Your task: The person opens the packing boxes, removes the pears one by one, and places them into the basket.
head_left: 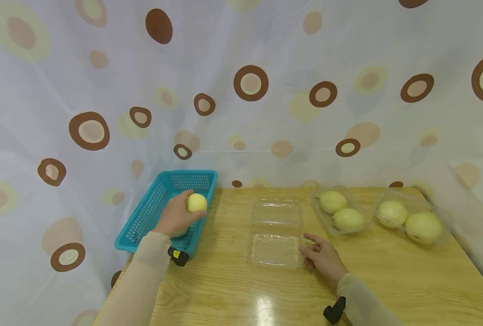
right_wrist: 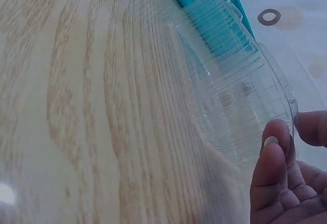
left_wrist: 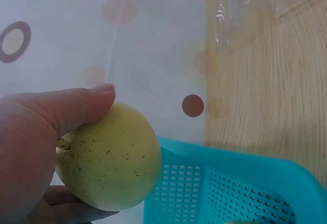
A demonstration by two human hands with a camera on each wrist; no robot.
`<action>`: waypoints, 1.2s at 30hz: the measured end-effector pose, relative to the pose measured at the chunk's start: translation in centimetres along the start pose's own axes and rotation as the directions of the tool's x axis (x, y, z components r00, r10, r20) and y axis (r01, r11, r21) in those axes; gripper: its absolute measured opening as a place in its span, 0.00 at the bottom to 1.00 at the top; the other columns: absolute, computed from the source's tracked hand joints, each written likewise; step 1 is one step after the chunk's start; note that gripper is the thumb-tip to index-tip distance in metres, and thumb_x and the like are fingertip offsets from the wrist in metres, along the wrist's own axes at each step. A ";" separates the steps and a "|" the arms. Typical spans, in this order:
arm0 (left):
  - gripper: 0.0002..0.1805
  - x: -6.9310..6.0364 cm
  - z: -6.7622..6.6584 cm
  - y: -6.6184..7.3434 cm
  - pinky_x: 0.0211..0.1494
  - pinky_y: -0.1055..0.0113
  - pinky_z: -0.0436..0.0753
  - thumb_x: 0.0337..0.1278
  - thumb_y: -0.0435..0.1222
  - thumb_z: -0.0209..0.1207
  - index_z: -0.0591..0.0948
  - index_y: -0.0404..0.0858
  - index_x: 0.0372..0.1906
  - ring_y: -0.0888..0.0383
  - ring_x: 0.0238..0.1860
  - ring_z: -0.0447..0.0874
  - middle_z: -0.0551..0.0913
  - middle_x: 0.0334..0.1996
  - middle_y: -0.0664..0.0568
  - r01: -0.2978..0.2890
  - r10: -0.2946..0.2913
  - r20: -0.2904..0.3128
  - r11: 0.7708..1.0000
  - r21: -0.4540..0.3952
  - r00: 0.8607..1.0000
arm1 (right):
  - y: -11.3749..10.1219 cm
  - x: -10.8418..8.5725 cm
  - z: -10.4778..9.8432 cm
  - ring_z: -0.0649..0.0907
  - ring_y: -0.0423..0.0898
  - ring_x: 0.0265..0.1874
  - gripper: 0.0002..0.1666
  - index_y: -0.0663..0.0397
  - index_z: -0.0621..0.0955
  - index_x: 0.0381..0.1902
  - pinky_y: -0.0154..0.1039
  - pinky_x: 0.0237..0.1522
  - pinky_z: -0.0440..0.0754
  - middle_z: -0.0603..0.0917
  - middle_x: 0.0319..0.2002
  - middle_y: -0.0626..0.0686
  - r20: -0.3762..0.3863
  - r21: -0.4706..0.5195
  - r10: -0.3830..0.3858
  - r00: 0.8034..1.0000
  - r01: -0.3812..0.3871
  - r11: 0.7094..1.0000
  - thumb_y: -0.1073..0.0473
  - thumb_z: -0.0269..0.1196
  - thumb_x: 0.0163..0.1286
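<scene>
The pear [head_left: 197,203] your left hand [head_left: 177,215] grips could drop if that hold slackens, and your right hand [head_left: 324,259], pinching the box [head_left: 274,250], could skew it by tugging.

Speckled yellow fruit [left_wrist: 112,157], turquoise basket [left_wrist: 230,156], brown-ringed white backdrop [head_left: 225,45]

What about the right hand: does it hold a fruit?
No, the right hand has its fingers at the edge of the clear container, while the left hand grips a yellow fruit.
</scene>
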State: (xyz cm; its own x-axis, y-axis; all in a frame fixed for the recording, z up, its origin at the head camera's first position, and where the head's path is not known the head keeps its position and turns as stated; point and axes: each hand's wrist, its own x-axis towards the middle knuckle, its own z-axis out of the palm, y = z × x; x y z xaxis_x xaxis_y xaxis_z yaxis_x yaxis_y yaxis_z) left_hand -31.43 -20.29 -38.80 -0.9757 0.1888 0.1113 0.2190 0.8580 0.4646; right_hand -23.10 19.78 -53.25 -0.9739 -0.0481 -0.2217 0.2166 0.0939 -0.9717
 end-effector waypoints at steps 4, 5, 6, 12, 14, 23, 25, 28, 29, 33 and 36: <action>0.44 0.2 -0.2 -1.2 0.42 0.51 0.80 0.52 0.52 0.66 0.64 0.38 0.70 0.44 0.49 0.79 0.75 0.59 0.41 0.043 -0.043 0.012 0.999 0.016 0.999 | 0.0 0.0 0.0 0.81 0.49 0.26 0.35 0.61 0.61 0.71 0.40 0.27 0.82 0.80 0.34 0.60 0.000 -0.004 -0.001 1.000 0.001 1.000 0.62 0.60 0.70; 0.43 0.2 -0.2 -1.5 0.41 0.51 0.80 0.52 0.52 0.66 0.64 0.38 0.70 0.44 0.48 0.79 0.75 0.58 0.40 0.049 -0.049 0.014 0.999 0.025 0.999 | 0.0 0.0 0.0 0.81 0.49 0.26 0.35 0.61 0.61 0.71 0.40 0.27 0.81 0.80 0.34 0.60 0.000 -0.003 -0.003 1.000 0.003 1.000 0.62 0.60 0.70; 0.43 0.3 -0.3 -1.7 0.41 0.51 0.80 0.52 0.52 0.66 0.64 0.38 0.70 0.44 0.48 0.79 0.75 0.58 0.40 0.055 -0.056 0.018 0.998 0.030 0.998 | 0.0 0.0 0.0 0.81 0.49 0.26 0.35 0.61 0.61 0.71 0.40 0.27 0.81 0.80 0.35 0.60 0.000 -0.002 -0.003 1.000 0.003 1.000 0.62 0.60 0.70; 0.43 0.5 -0.2 -2.9 0.41 0.52 0.80 0.51 0.53 0.66 0.66 0.37 0.68 0.45 0.46 0.79 0.77 0.56 0.40 0.082 -0.086 0.047 0.993 0.079 0.995 | 0.0 -0.2 0.2 0.81 0.49 0.26 0.35 0.60 0.62 0.71 0.38 0.27 0.81 0.80 0.35 0.60 -0.006 0.012 0.000 1.000 0.001 1.000 0.62 0.60 0.70; 0.43 0.7 -0.3 -3.1 0.41 0.52 0.80 0.51 0.53 0.66 0.66 0.36 0.68 0.44 0.46 0.79 0.77 0.55 0.39 0.082 -0.087 0.060 0.993 0.079 0.994 | 0.0 -0.2 0.2 0.81 0.49 0.26 0.35 0.60 0.62 0.71 0.38 0.27 0.81 0.80 0.35 0.60 -0.006 0.009 -0.004 1.000 0.004 1.000 0.62 0.60 0.70; 0.44 1.7 0.1 -4.3 0.39 0.53 0.80 0.51 0.52 0.66 0.65 0.35 0.69 0.45 0.43 0.80 0.78 0.54 0.38 0.093 -0.106 0.139 0.991 0.093 0.985 | 0.1 -0.4 0.2 0.81 0.49 0.26 0.35 0.61 0.62 0.71 0.39 0.26 0.81 0.80 0.35 0.59 -0.004 0.013 -0.009 1.000 0.009 1.000 0.61 0.61 0.70; 0.44 2.0 0.4 -4.5 0.39 0.53 0.80 0.51 0.51 0.66 0.65 0.35 0.69 0.46 0.42 0.79 0.78 0.53 0.38 0.092 -0.106 0.156 0.991 0.097 0.982 | 0.0 -0.4 0.2 0.81 0.49 0.26 0.35 0.60 0.62 0.71 0.38 0.26 0.81 0.80 0.36 0.60 -0.006 0.009 -0.005 1.000 0.005 1.000 0.61 0.61 0.70; 0.43 2.2 0.8 -4.8 0.38 0.54 0.80 0.50 0.49 0.67 0.65 0.35 0.69 0.48 0.41 0.79 0.78 0.53 0.39 0.085 -0.101 0.180 0.992 0.096 0.978 | 0.1 -0.3 0.3 0.81 0.49 0.26 0.34 0.58 0.64 0.70 0.38 0.26 0.81 0.80 0.36 0.60 -0.018 0.011 0.004 1.000 -0.004 1.000 0.62 0.61 0.69; 0.43 2.3 0.9 -4.8 0.38 0.55 0.80 0.50 0.48 0.67 0.65 0.35 0.69 0.48 0.41 0.79 0.78 0.52 0.39 0.079 -0.096 0.188 0.992 0.098 0.977 | 0.1 -0.3 0.3 0.81 0.49 0.26 0.34 0.57 0.64 0.70 0.38 0.26 0.81 0.80 0.36 0.61 -0.020 0.010 0.005 1.000 -0.004 1.000 0.62 0.61 0.69; 0.41 2.7 1.4 -5.0 0.38 0.55 0.79 0.49 0.46 0.69 0.68 0.34 0.67 0.49 0.40 0.79 0.79 0.50 0.41 0.052 -0.074 0.206 0.993 0.111 0.976 | 0.3 -0.3 0.2 0.81 0.48 0.25 0.33 0.56 0.65 0.70 0.38 0.26 0.81 0.80 0.36 0.61 -0.027 0.006 0.007 1.000 -0.007 1.000 0.63 0.61 0.69; 0.39 2.9 1.6 -4.9 0.39 0.54 0.80 0.48 0.44 0.69 0.69 0.33 0.65 0.49 0.40 0.79 0.79 0.49 0.40 0.040 -0.065 0.223 0.992 0.116 0.973 | 0.5 -0.2 0.1 0.81 0.48 0.26 0.33 0.56 0.65 0.70 0.38 0.27 0.81 0.80 0.36 0.61 -0.026 0.000 0.008 1.000 -0.008 1.000 0.63 0.61 0.69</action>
State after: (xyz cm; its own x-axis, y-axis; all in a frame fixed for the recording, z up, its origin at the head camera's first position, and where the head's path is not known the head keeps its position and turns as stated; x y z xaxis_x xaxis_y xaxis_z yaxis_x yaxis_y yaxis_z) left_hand -35.33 -23.19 -42.12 -0.9650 0.2343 -0.1181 0.1775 0.9144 0.3638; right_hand -22.83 19.68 -53.68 -0.9736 -0.0216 -0.2273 0.2243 0.0940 -0.9700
